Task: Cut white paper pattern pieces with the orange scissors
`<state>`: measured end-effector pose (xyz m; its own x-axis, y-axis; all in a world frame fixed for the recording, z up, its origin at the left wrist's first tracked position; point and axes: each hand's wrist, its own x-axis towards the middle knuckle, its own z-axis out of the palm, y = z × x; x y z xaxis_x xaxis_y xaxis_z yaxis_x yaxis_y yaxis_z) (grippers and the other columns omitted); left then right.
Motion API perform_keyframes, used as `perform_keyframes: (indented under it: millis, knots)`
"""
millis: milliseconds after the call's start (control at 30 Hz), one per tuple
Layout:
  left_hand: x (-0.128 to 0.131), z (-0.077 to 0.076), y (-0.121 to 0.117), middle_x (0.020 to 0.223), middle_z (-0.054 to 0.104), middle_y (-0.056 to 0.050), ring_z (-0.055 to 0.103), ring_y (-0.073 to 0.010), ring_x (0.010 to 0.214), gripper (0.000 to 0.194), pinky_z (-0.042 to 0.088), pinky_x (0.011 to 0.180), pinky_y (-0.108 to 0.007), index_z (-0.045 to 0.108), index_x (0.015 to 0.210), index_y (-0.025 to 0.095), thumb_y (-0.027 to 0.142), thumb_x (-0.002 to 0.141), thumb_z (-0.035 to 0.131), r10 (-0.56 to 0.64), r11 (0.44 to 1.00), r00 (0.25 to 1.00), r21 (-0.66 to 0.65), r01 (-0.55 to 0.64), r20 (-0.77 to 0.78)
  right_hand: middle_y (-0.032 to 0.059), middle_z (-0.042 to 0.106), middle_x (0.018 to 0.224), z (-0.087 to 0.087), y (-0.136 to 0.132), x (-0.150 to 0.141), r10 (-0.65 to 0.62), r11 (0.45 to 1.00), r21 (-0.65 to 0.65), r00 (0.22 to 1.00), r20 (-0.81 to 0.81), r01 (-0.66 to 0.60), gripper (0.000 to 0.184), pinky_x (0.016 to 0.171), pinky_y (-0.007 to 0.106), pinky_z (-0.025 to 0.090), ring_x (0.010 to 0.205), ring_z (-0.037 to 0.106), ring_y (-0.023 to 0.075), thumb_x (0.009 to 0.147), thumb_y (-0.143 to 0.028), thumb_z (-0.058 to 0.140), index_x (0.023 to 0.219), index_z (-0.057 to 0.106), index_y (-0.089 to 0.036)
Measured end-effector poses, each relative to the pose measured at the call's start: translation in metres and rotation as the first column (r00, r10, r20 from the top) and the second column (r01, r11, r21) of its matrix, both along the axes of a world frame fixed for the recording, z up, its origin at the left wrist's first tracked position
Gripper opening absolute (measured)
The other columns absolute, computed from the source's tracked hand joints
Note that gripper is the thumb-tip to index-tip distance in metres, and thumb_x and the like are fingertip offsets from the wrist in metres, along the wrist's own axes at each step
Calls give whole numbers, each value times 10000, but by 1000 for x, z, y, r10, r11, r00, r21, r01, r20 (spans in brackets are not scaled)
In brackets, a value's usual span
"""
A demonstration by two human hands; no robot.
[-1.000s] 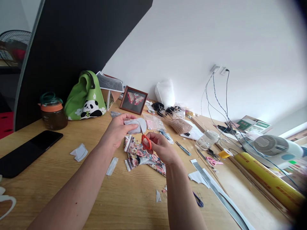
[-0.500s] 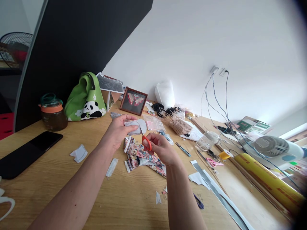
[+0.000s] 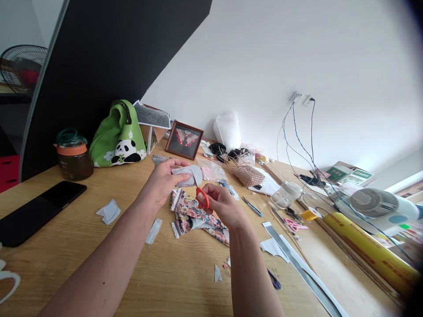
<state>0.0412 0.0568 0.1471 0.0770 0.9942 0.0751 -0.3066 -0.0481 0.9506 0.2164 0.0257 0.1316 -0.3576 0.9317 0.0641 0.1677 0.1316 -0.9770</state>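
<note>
My left hand [image 3: 165, 178] pinches a light grey piece of fabric [image 3: 195, 174] with a rounded end, thumb on top and fingers beneath. Closed through the orange handles of a small pair of scissors [image 3: 202, 198], my right hand [image 3: 220, 204] holds the blades against the fabric's lower edge. Whether the blades are apart is too small to tell. Under both hands lies folded floral fabric [image 3: 188, 211] with a striped border and pale backing. Pale scraps [image 3: 109, 211] lie left of it, with another strip [image 3: 153, 231] nearer me.
A phone [image 3: 42, 211], a jar [image 3: 74, 158] and a green panda bag [image 3: 117, 136] stand left. Behind is a framed butterfly piece [image 3: 184, 139]. To the right are a blue cutter [image 3: 252, 206], pink scissors [image 3: 294, 225], a grey strip [image 3: 297, 264], a yellow roll [image 3: 366, 251] and a fan [image 3: 380, 204].
Both hands keep nearly the same place, with the scissors still at the fabric's edge. The fabric and scissors have shifted only very slightly.
</note>
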Motion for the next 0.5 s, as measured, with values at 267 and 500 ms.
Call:
perform_keyframes:
  millis: [267, 500]
  knots:
    - [-1, 1, -1, 822, 685, -42, 629, -140, 685, 357, 486, 672, -271, 631, 860, 149, 132, 526, 756, -7, 1000, 1000, 1, 7, 1, -5, 566, 611, 2, 0, 0, 1, 1000, -3, 1000, 8, -1, 329, 446, 227, 247, 488, 387, 71, 750, -459, 686, 719, 562, -157]
    - [1, 2, -1, 812, 684, -37, 624, -134, 676, 337, 482, 671, -261, 630, 861, 151, 131, 544, 741, -18, 1000, 1000, 7, 18, -16, 2, 577, 624, 2, -2, -2, -1, 1000, -10, 1000, 1, 1, 313, 456, 224, 271, 495, 410, 72, 756, -436, 689, 715, 558, -154]
